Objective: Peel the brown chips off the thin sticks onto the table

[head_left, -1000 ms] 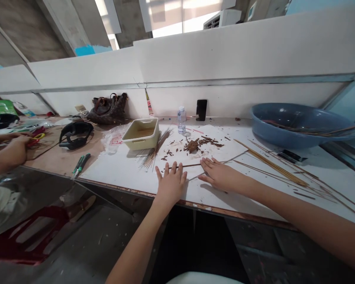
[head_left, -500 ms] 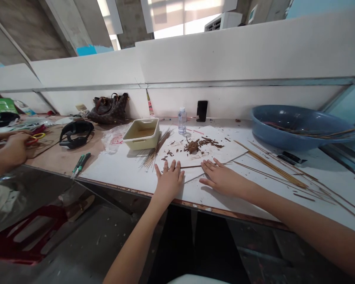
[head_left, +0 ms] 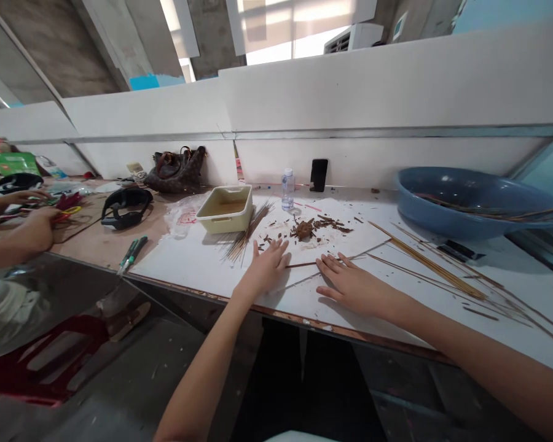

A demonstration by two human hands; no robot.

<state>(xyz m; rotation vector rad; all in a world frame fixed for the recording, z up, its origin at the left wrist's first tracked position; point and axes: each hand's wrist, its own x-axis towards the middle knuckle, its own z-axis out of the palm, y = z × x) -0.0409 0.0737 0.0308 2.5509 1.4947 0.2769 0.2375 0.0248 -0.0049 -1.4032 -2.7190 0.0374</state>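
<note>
Left hand (head_left: 266,269) turned inward, beside thin stick (head_left: 301,264)

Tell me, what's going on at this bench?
A person at a white-covered bench rests their open left hand and right hand on it, with a thin wooden stick lying between them. Brown wood chips sit just beyond, long thin sticks lie to the right, and a blue basin stands further right. Far left, a co-worker's hand is near yellow-handled scissors.
</note>
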